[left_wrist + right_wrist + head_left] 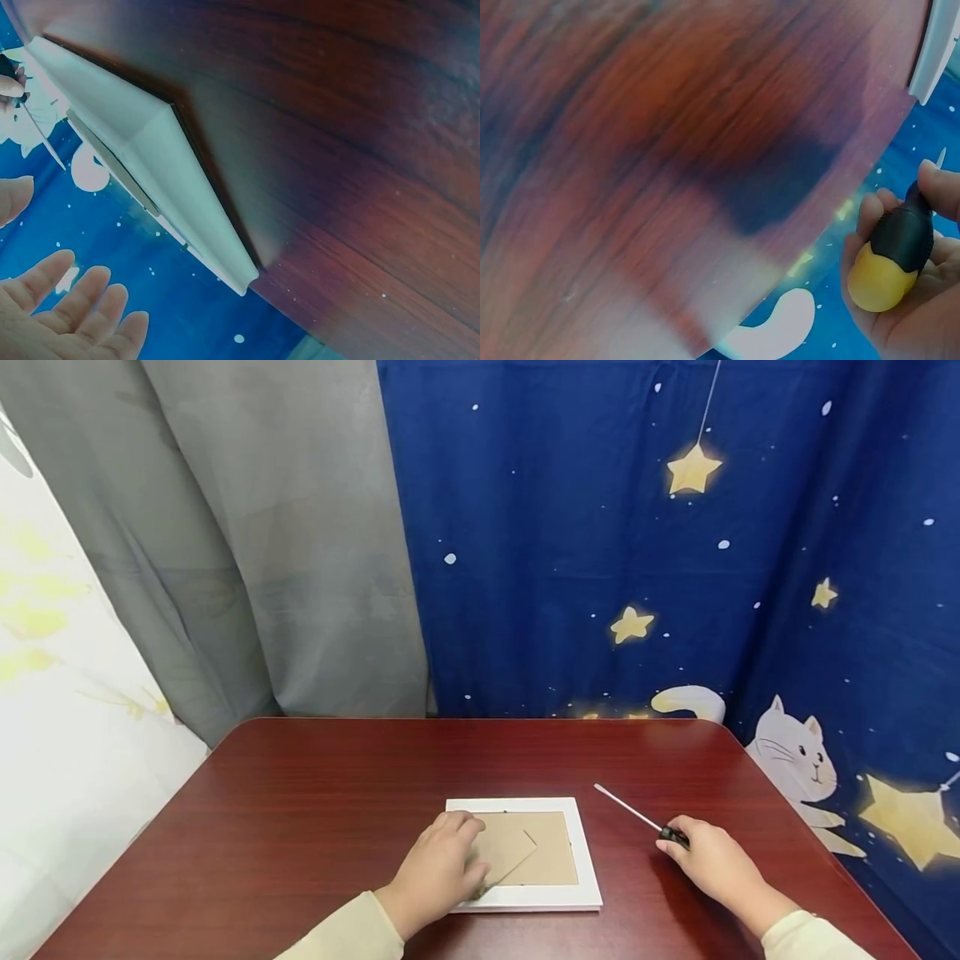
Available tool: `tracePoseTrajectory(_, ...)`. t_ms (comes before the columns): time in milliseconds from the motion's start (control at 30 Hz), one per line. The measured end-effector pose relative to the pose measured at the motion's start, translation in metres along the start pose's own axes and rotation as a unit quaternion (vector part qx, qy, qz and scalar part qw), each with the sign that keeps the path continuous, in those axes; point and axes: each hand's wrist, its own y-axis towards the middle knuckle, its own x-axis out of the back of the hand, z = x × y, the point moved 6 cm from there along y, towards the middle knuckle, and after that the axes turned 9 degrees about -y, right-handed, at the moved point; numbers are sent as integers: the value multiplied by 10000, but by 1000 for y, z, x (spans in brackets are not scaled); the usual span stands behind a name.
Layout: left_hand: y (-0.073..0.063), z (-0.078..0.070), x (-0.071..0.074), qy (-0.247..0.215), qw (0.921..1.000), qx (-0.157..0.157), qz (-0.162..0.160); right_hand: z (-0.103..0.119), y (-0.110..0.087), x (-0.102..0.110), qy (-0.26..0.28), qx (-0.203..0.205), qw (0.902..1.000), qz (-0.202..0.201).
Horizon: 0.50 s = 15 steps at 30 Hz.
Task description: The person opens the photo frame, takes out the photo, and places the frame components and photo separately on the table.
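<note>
A white picture frame (587, 860) lies face down on the table, its tan backing board (551, 868) facing up with a dark line like the edge of a stand flap. My left hand (441, 864) hovers over the frame's left side, hiding part of it. In the left wrist view that hand's fingers (90, 296) are spread and nothing sits between them. To the right of the frame, my right hand (708, 856) grips a screwdriver (891, 259) by its black and yellow handle. The screwdriver's thin shaft (628, 808) points up and left, toward the table's far side.
The dark red wooden table (315, 810) has rounded far corners. Behind it hang a grey curtain (322, 543) and a blue curtain (540, 568) printed with stars and a cat. White cloth with yellow patterns (67, 760) hangs on the left.
</note>
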Motion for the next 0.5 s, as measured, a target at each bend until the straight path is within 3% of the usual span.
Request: tracePoseTrajectory(500, -1, -6, -8, 51, 9999, -69, 134, -30, -6, -1, -352, -326, 9988, 132)
